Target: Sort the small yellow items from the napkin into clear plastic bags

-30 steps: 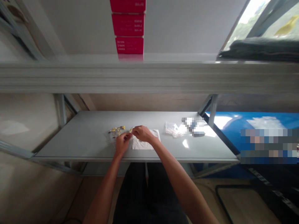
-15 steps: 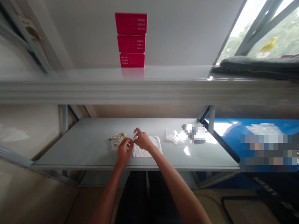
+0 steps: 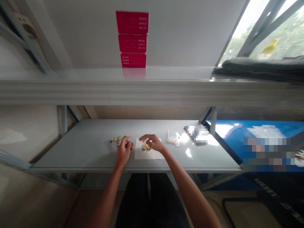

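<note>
Right at the left of the work, a clear plastic sheet [image 3: 114, 146] lies on the grey shelf [image 3: 71, 152], with small yellow pieces [image 3: 117, 138] spread across it. The left hand [image 3: 123, 151] sits just beside that sheet, its fingertips [image 3: 128, 143] drawn together near the left edge of a white paper napkin [image 3: 140, 154]. (Whether they pinch a yellow piece is too small to tell.) A little heap of yellow pieces [image 3: 146, 147] lies on the napkin, and the right hand [image 3: 152, 142] curves over it with its fingers apart, holding nothing that shows. The two hands are apart, with only a narrow gap between them. Farther right, a clear plastic bag [image 3: 173, 137] lies near the napkin, beside a pixelated patch [image 3: 196, 134] whose contents cannot be made out. Above, three stacked red boxes [image 3: 133, 38] stand on the upper shelf [image 3: 71, 73], and a folded dark cloth [image 3: 258, 69] lies towards its right end.
</note>
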### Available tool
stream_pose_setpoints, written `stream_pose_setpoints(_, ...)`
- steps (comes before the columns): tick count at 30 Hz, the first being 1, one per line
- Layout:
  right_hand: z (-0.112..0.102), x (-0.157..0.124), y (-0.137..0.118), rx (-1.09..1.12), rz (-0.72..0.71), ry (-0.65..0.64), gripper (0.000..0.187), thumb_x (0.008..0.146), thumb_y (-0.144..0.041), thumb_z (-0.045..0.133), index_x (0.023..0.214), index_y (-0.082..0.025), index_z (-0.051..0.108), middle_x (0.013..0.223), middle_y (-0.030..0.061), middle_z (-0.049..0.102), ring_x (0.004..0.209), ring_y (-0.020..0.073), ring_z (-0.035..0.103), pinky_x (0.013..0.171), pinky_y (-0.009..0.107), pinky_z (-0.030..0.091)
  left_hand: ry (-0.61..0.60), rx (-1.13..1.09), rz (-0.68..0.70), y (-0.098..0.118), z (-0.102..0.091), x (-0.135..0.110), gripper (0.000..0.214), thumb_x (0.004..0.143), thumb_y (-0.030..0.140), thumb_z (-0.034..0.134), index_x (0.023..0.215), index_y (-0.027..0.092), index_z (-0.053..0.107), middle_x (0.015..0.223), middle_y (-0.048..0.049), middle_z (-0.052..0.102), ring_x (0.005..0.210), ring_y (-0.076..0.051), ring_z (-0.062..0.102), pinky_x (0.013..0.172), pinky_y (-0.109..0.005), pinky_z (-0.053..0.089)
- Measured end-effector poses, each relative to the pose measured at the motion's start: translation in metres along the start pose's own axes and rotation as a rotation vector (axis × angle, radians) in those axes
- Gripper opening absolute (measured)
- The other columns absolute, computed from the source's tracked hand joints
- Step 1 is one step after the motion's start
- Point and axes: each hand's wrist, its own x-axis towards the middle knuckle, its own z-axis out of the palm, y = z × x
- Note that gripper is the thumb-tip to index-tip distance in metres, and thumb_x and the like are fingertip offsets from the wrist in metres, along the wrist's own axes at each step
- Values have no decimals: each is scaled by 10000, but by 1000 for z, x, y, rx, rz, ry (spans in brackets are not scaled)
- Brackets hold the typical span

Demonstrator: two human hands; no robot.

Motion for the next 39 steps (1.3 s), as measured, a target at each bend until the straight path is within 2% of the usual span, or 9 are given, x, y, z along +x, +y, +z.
stream_pose_setpoints(6, 6, -19, 18, -145, 36, 188, 233, 866, -261, 592, 930, -198, 807, 890, 50, 775, 713, 139, 606, 646, 242, 429, 46, 2, -5, 2, 1, 0, 458, 926, 530, 573, 1218, 177, 594, 826, -26, 688, 533, -125, 621, 543, -248, 513)
stream_pose_setpoints(8, 12, -22, 26, -147, 54, 267, 200, 863, -304, 632, 910, -201, 798, 876, 49, 775, 678, 136, 573, 644, 252, 425, 55, 3, 4, 1, 1, 1, 448, 913, 519, 594, 1209, 184, 605, 869, -42, 712, 601, -142, 667, 615, -267, 553)
stream_pose_setpoints(11, 18, -23, 35, -61, 60, 337, 268, 846, -306, 658, 1071, -199, 756, 867, 33, 772, 665, 133, 565, 639, 251, 428, 51, 19, 37, -2, 0, 3, 423, 905, 471, 618, 1217, 186, 620, 934, -64, 741, 764, -177, 727, 782, -313, 581)
stream_pose_setpoints(14, 19, -23, 37, -27, 44, 354, 344, 822, -290, 672, 1150, -201, 722, 877, 25, 771, 696, 136, 581, 657, 248, 440, 31, 36, 55, -5, -2, 3, 395, 905, 429, 615, 1211, 179, 637, 991, -83, 755, 848, -193, 741, 850, -341, 573)
stream_pose_setpoints(23, 19, -25, 38, -51, 101, 382, 170, 821, -295, 666, 891, -160, 742, 804, 35, 748, 634, 116, 574, 607, 222, 399, 24, -1, 54, -3, -3, 2, 468, 890, 429, 637, 1279, 171, 607, 1200, -137, 727, 980, -213, 739, 926, -367, 568)
stream_pose_setpoints(27, 17, -25, 37, -49, 72, 385, 172, 838, -267, 605, 824, -151, 732, 851, 54, 754, 674, 117, 595, 617, 216, 390, 19, 25, 5, -5, -2, 4, 488, 859, 472, 666, 1222, 147, 639, 1063, -136, 769, 868, -227, 758, 866, -387, 599)
stream_pose_setpoints(30, 16, -25, 34, -67, 62, 391, 196, 847, -258, 575, 823, -150, 737, 898, 62, 759, 683, 113, 590, 631, 216, 394, -61, 82, -8, -5, -1, 3, 417, 868, 505, 647, 1085, 157, 723, 952, -123, 792, 806, -244, 763, 808, -395, 616)
stream_pose_setpoints(33, 16, -26, 32, -64, 58, 392, 196, 847, -277, 584, 819, -149, 730, 893, 59, 756, 669, 110, 575, 631, 217, 396, -135, 165, 55, -1, -1, 1, 372, 882, 487, 639, 1060, 186, 767, 1010, -109, 796, 899, -257, 761, 823, -391, 615)
stream_pose_setpoints(39, 17, -28, 32, -55, 71, 393, 175, 840, -268, 590, 844, -160, 729, 809, 32, 734, 661, 113, 560, 626, 214, 393, -140, 182, 116, 0, -2, 2, 358, 892, 426, 624, 1149, 211, 752, 1152, -99, 768, 1089, -267, 719, 861, -386, 606)
